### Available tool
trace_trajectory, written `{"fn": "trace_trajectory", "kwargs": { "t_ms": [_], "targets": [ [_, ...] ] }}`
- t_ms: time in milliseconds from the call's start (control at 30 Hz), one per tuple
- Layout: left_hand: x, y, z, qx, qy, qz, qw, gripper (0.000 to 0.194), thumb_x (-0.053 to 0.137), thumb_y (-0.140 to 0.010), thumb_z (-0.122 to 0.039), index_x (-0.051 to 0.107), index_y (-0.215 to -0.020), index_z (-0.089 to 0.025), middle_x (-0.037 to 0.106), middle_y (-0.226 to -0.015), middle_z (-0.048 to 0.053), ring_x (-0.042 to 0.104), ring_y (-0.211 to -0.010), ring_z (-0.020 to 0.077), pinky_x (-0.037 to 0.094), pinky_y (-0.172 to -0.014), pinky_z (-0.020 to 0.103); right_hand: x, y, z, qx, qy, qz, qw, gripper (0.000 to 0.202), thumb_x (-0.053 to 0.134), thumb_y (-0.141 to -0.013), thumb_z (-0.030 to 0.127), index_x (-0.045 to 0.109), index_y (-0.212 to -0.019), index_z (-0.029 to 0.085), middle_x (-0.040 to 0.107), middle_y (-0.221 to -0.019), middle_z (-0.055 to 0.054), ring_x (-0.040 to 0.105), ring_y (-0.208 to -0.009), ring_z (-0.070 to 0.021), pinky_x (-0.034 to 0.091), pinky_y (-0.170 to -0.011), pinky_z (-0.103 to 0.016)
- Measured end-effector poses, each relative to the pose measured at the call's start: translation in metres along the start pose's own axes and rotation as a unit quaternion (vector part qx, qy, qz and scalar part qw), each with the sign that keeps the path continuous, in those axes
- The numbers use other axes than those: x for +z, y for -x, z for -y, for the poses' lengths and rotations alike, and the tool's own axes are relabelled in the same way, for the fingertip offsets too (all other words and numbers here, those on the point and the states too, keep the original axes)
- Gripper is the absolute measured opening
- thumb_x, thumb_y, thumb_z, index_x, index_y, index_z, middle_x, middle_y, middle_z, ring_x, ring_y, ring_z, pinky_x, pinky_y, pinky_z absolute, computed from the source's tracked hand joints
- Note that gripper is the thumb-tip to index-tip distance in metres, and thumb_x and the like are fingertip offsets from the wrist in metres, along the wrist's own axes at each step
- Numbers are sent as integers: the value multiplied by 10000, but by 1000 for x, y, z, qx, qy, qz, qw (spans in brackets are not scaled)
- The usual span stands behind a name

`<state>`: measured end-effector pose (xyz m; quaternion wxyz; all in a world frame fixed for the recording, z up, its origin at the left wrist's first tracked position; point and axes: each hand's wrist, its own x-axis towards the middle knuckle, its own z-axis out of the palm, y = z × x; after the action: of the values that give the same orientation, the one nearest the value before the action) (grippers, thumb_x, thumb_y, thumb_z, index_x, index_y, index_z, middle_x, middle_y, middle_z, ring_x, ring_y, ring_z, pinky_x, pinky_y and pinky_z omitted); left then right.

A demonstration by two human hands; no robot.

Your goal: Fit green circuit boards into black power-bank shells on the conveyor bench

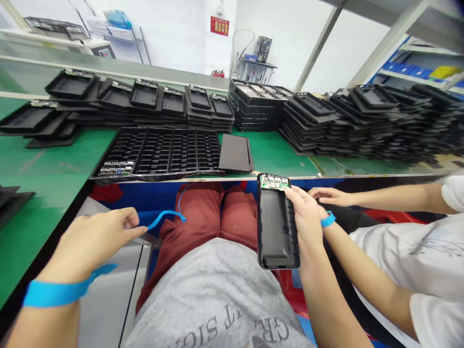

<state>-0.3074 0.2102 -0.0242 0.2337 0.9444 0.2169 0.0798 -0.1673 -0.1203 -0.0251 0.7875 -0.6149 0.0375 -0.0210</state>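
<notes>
In my right hand (pixel 304 212) is a black plastic case (pixel 277 227), held upright above my lap by its right edge. A small green circuit board (pixel 274 182) sits in the top end of the case, and the rest of its inside is bare. My left hand (pixel 103 237) is over my left thigh, thumb and finger pinched at the end of a blue coiled cord (pixel 166 213). Around my left wrist goes a blue strap (pixel 58 292). At the bench edge lies a black compartment tray (pixel 152 150), with several small boards (pixel 118 168) in its lower left corner.
Flat dark sheets (pixel 235 152) lie beside the tray. Behind are cases with boards (pixel 143 94) on stacked sheets, stacked trays (pixel 255 108), and tall piles of cases (pixel 377 121) at right. A co-worker's arms (pixel 373 270) are close on my right.
</notes>
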Motion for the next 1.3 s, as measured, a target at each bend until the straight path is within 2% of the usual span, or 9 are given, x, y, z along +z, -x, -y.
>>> {"fn": "trace_trajectory", "kwargs": {
  "t_ms": [100,167,333,400,500,600,700,900,1300],
  "targets": [
    [10,-3,-14,26,-34,24,999,246,655,-631,-401,663,-787,-211,666,-786,74,565,-832,345,317,-857,525,2,3,-4,7,-6,-2,1000,243,769,-588,314,643,-756,194,690,-698,28,651,-690,-142,509,-682,-247],
    [11,-4,-25,55,-4,45,997,345,611,-683,-433,651,-921,-187,657,-1000,132,533,-991,379,308,-913,539,6,5,-8,12,-13,-1,1000,249,767,-594,314,639,-771,194,692,-697,36,641,-653,-123,503,-659,-229],
    [26,3,-72,90,184,95,974,363,535,-766,-491,608,-1021,-244,665,-1075,57,597,-997,255,442,-903,375,29,19,-13,27,-25,45,998,264,762,-601,321,629,-774,172,698,-691,15,635,-615,-126,502,-628,-238],
    [39,8,-95,95,277,125,948,408,482,-810,-489,564,-1119,-236,654,-1134,55,605,-1028,222,487,-866,321,40,28,-10,32,-27,80,996,236,737,-640,327,633,-783,170,707,-726,-6,646,-647,-143,510,-648,-261],
    [54,14,-122,89,391,139,905,444,410,-858,-466,486,-1218,-220,591,-1260,59,554,-1141,206,471,-925,308,52,40,-4,31,-27,120,992,185,687,-711,312,639,-819,170,708,-793,-24,655,-734,-152,507,-710,-269],
    [57,14,-138,59,468,134,871,445,421,-856,-458,443,-1238,-232,585,-1267,65,590,-1093,219,510,-873,321,59,45,1,29,-26,132,990,162,666,-740,292,626,-846,175,698,-817,-22,647,-758,-142,498,-716,-250],
    [53,9,-145,6,524,121,843,444,570,-784,-436,480,-1180,-256,647,-1160,42,630,-1013,218,525,-833,309,66,45,4,30,-27,137,990,150,655,-749,282,602,-848,181,682,-795,-18,633,-719,-135,496,-684,-246],
    [49,-8,-152,-68,490,74,866,397,680,-675,-435,562,-1004,-246,704,-932,10,674,-788,215,555,-666,316,79,37,5,40,-10,136,990,123,629,-760,265,588,-854,196,651,-777,-6,609,-682,-125,488,-639,-231],
    [56,-33,-157,-83,431,7,899,291,695,-658,-395,572,-885,-262,673,-891,-38,639,-783,188,529,-733,319,91,14,7,70,8,158,985,71,590,-778,233,567,-836,199,584,-693,24,542,-602,-99,466,-589,-213]
  ]
}}
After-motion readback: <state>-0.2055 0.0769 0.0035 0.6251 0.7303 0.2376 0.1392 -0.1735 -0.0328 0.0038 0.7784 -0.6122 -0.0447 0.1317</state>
